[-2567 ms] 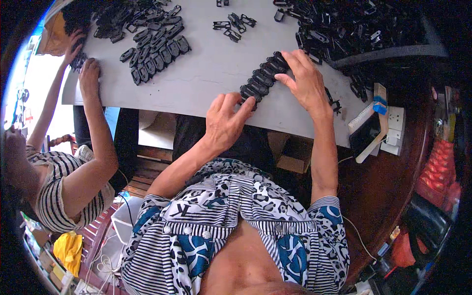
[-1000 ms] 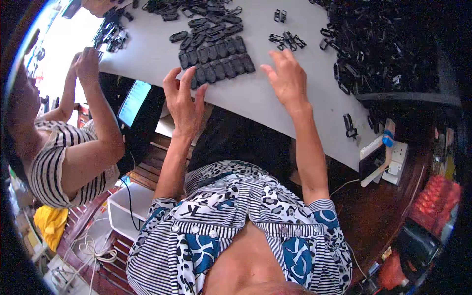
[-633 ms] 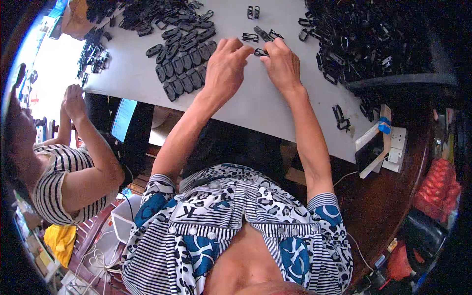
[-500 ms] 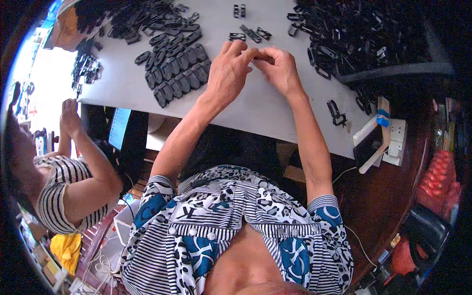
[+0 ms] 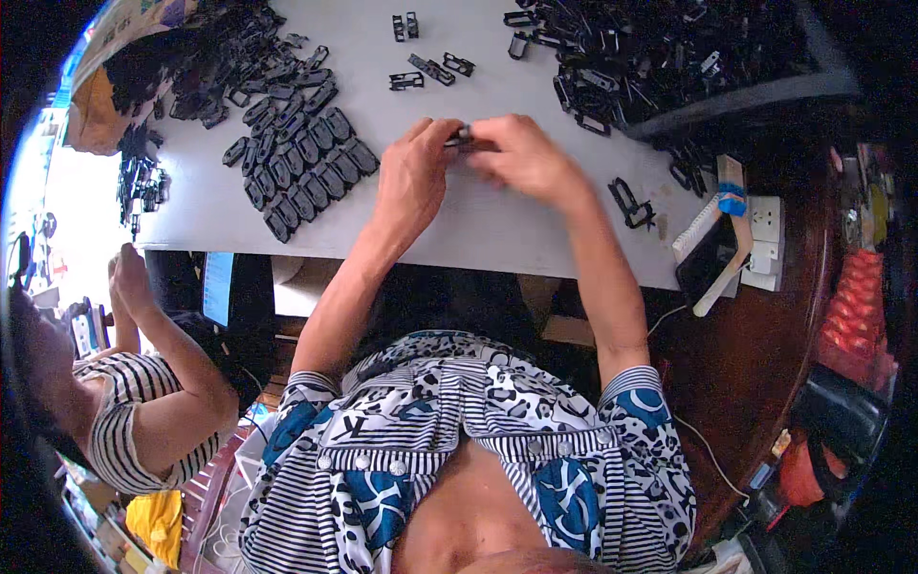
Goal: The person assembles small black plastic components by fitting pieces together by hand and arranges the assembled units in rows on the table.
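Note:
Over the white table (image 5: 497, 225), my two hands meet around a small black plastic part (image 5: 461, 137). My left hand (image 5: 413, 177) is closed, pinching the part between thumb and fingers. From the other side my right hand (image 5: 526, 158) has its curled fingers at the same part; these are smeared by motion. Most of the part is hidden by fingers. Just beyond lie loose black clip-like frames (image 5: 435, 70), and two more small frames (image 5: 405, 27) stand farther back. Left of my left hand are neat rows of dark oval pieces (image 5: 311, 167).
A big heap of black frames (image 5: 650, 67) covers the back right. More dark pieces (image 5: 201, 67) are piled back left. A single frame (image 5: 631, 203) lies near the right edge, by a phone on a stand (image 5: 722, 249) and a white power strip (image 5: 765, 244). Another person (image 5: 163, 402) sits at left.
The view has shifted, so the table sits lower in the picture. My hands have drawn closer to my body, with the small black part now showing between them. My right hand is moving.

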